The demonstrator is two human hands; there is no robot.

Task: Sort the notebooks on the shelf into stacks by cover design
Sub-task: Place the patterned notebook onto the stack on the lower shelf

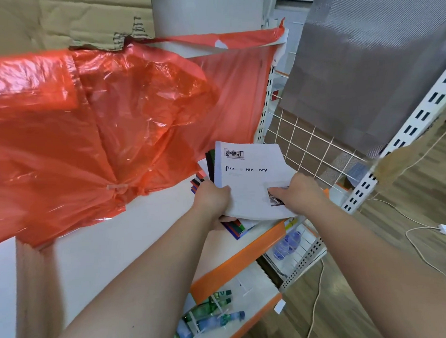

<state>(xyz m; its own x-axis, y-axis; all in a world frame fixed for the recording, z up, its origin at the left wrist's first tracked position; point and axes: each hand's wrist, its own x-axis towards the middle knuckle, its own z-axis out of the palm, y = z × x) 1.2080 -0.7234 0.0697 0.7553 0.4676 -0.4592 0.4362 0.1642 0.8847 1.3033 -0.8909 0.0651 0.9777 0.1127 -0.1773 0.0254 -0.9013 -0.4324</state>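
A white notebook point(250, 178) printed "Time & Memory" is tilted up above the right end of the white shelf point(133, 237). My left hand point(211, 198) grips its lower left edge. My right hand point(302, 191) pinches its lower right part, thumb on the cover. Behind it stand a few more notebooks point(208, 164) with black, green and white edges. Under it lies a stack of coloured notebooks point(235, 227), mostly hidden, with red, blue and green corners showing.
A large orange plastic sheet point(89, 128) drapes over the shelf's back and left. A white wire grid point(304, 145) closes the right end. The orange shelf lip point(245, 254) runs along the front. Bottles point(211, 313) lie on a lower shelf. Cables point(421, 237) cross the wooden floor.
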